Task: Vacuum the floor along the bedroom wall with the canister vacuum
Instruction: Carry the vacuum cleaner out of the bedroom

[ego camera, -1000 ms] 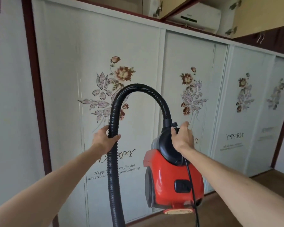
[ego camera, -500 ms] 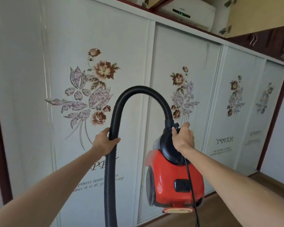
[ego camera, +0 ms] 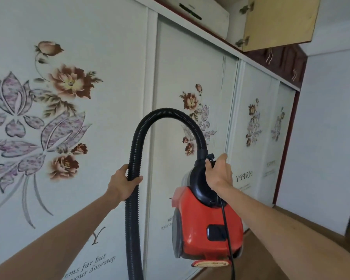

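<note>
A red canister vacuum [ego camera: 202,225] with a black top handle hangs in the air in front of me, lifted off the floor. My right hand [ego camera: 218,172] grips its black handle from above. A black ribbed hose [ego camera: 133,219] arches up from the canister's top and drops down past the bottom edge of the view. My left hand [ego camera: 122,184] is wrapped around the hose's descending part. A black power cord [ego camera: 227,235] hangs down the canister's side. The hose's nozzle end is out of view.
White sliding wardrobe doors [ego camera: 190,67] with flower prints fill the wall ahead, close to me. A brown wooden floor [ego camera: 271,249] shows at the lower right. An open yellow cabinet door [ego camera: 279,21] and an air conditioner [ego camera: 200,13] sit high up.
My view has swung left and nearer to the wardrobe doors. Both hands keep their grips, and the vacuum stays lifted in about the same place before me.
</note>
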`<control>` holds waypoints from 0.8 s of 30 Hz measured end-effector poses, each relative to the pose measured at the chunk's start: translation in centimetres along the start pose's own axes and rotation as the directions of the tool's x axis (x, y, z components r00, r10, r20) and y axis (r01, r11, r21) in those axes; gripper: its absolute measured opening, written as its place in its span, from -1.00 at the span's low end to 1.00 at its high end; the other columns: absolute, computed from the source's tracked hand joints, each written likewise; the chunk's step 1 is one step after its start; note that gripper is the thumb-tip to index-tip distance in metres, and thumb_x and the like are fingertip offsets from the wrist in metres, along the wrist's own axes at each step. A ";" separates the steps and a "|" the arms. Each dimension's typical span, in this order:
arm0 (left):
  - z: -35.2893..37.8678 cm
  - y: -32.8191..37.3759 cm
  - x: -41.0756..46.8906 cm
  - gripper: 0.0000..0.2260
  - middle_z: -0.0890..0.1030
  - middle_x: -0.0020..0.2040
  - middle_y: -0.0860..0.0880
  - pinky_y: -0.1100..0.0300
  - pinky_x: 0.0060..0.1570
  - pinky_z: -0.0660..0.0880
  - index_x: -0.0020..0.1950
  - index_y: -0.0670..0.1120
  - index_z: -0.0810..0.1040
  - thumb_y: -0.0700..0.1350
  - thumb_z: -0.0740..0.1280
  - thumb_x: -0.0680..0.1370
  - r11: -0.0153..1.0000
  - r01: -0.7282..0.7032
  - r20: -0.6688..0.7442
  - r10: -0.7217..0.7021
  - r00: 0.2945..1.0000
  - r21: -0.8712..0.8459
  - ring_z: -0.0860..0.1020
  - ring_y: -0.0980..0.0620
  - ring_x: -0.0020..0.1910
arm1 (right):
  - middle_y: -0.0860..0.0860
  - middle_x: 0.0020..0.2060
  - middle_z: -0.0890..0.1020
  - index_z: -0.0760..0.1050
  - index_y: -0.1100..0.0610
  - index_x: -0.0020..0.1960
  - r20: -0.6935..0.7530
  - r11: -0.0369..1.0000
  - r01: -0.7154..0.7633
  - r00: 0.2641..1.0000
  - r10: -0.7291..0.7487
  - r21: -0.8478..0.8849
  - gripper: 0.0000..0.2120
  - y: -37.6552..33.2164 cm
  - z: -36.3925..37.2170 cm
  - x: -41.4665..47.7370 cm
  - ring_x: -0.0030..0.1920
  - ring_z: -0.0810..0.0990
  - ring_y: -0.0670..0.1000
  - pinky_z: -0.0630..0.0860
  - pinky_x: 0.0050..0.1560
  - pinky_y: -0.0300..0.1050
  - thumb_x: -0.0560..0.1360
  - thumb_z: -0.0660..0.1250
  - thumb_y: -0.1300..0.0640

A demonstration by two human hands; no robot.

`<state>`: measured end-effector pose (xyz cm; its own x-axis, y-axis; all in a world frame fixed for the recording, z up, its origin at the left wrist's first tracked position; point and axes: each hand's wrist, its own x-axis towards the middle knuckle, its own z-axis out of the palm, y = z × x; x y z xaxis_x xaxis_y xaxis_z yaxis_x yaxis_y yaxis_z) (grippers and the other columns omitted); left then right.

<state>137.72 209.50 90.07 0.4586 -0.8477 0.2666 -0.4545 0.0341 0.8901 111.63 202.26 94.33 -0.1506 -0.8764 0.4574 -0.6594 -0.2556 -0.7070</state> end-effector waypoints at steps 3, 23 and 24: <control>2.2 -1.2 4.3 -0.61 0.58 -0.17 -0.06 0.06 -0.30 0.59 0.33 -0.04 0.44 -0.05 0.42 0.54 0.999 -0.029 0.059 0.030 0.998 -0.017 0.56 -0.06 -0.24 | 0.09 -0.17 0.50 0.23 0.23 0.24 -0.027 0.999 -0.043 0.999 0.043 -0.007 -0.68 0.3 1.8 2.5 -0.17 0.55 0.15 0.50 -0.26 0.05 0.65 0.17 0.01; 23.9 1.4 22.7 -0.58 0.58 -0.01 -0.08 0.04 -0.08 0.58 0.37 -0.08 0.42 -0.04 0.41 0.55 0.973 -0.224 0.319 0.230 0.919 -0.056 0.57 -0.09 -0.06 | 0.03 -0.26 0.44 0.20 0.20 0.14 -0.234 0.967 -0.250 0.944 0.233 -0.044 -0.75 10.6 2.4 19.0 -0.13 0.61 0.23 0.62 -0.13 0.28 0.65 0.19 0.06; 25.5 1.8 23.7 -0.58 0.58 -0.01 -0.08 0.04 -0.07 0.58 0.37 -0.08 0.42 -0.04 0.41 0.55 0.971 -0.230 0.327 0.239 0.915 -0.065 0.58 -0.10 -0.06 | 0.03 -0.25 0.44 0.21 0.21 0.16 -0.244 0.966 -0.256 0.939 0.240 -0.035 -0.74 11.5 2.4 20.3 -0.13 0.61 0.22 0.62 -0.13 0.28 0.64 0.19 0.06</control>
<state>128.26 176.00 88.52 0.0614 -0.9399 0.3358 -0.4971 0.2629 0.8269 102.72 180.55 94.17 -0.4798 -0.7851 0.3917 -0.6240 -0.0085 -0.7814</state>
